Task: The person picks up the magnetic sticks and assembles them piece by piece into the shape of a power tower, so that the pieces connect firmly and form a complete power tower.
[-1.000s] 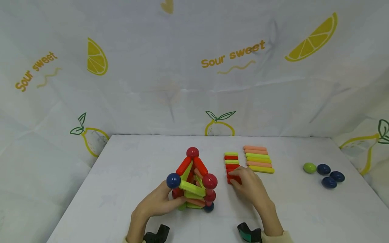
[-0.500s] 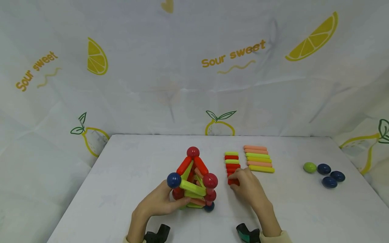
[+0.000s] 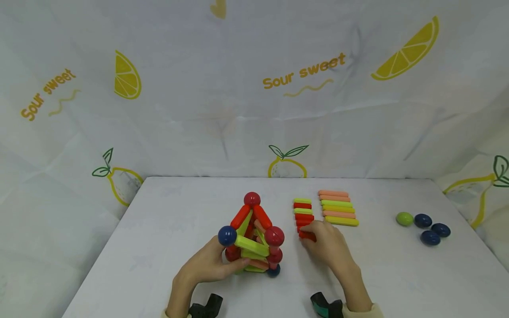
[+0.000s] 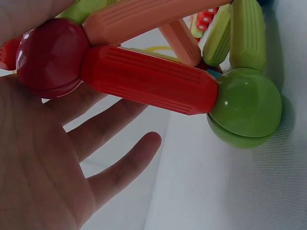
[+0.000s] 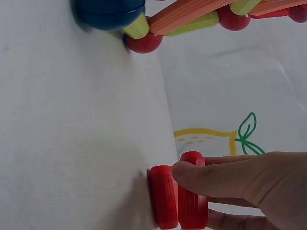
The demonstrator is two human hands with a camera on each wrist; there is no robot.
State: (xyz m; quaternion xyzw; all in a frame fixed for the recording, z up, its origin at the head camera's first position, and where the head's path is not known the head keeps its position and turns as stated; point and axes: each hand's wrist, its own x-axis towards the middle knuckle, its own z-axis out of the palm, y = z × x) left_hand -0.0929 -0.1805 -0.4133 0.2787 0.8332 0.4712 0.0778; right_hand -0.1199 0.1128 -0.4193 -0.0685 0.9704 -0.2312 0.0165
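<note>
A tower of magnetic building rods and balls (image 3: 252, 245) stands on the table, with a red ball at its peak. My left hand (image 3: 207, 263) holds its lower left side, the thumb across the front. In the left wrist view the other fingers reach behind a red rod (image 4: 148, 79) that joins a dark red ball (image 4: 52, 57) to a green ball (image 4: 245, 108). My right hand (image 3: 328, 245) pinches a short red rod (image 5: 193, 206) between thumb and fingers. Another red rod (image 5: 164, 196) lies right beside it, at the near end of a column of short rods (image 3: 303, 211).
Longer peach, yellow and green rods (image 3: 338, 209) lie in a stack right of the short ones. A green ball (image 3: 404, 218) and several dark blue balls (image 3: 430, 238) sit at the table's right. A white printed cloth (image 3: 207, 110) hangs behind.
The red rod in my right fingers has shifted slightly up from the table's near side. My left hand and the tower have stayed in place.
</note>
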